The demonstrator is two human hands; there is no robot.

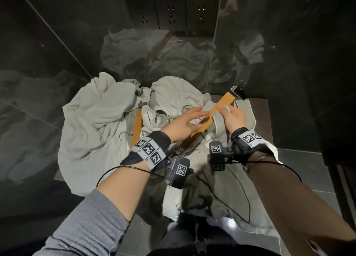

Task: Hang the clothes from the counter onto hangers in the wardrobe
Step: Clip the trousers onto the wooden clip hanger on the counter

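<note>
The right hand (234,117) pinches the wooden hanger (225,101) above the pale clothes (92,120) heaped on the surface (260,116), the left hand (183,125) rests open against it, and next, I judge, one garment must be fitted on.

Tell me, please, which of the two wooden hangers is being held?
The slanted hanger on the right, pinched by the right hand; the other hanger lies untouched on the pale clothes.
</note>
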